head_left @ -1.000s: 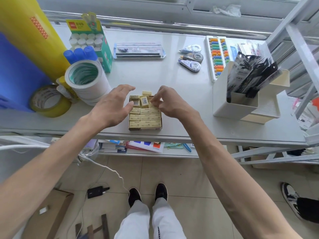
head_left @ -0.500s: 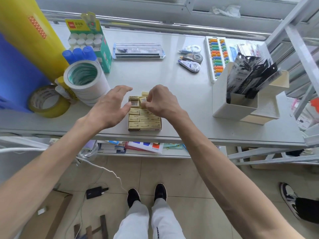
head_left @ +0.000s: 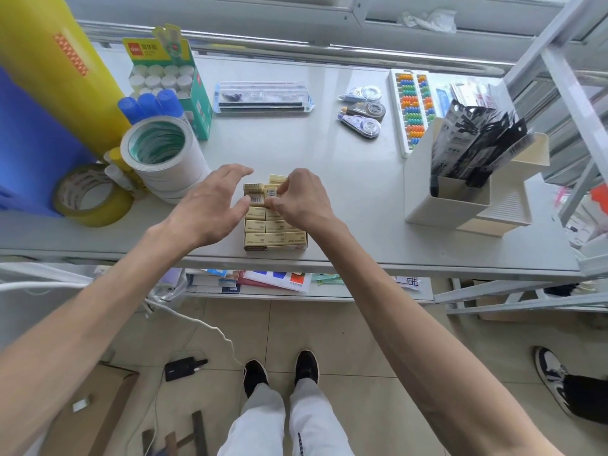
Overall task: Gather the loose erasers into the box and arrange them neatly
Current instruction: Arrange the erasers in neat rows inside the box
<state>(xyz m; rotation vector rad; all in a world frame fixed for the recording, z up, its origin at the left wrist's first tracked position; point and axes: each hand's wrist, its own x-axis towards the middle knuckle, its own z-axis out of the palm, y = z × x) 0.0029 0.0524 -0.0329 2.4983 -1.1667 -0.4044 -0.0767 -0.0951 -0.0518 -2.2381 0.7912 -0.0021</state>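
The eraser (head_left: 271, 192) pinched in the curled fingertips of the right hand (head_left: 304, 200), over the far end of the box (head_left: 275, 246) near the surface's (head_left: 348, 192) front edge, looks light, firm and sleeve-slick — best gripped by its long sides — while the left hand (head_left: 210, 205) hovers spread and empty.

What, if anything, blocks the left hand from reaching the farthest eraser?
Likely nothing, so probably yes: the left hand is open, fingertips close to that eraser; the right hand only crowds its other side.
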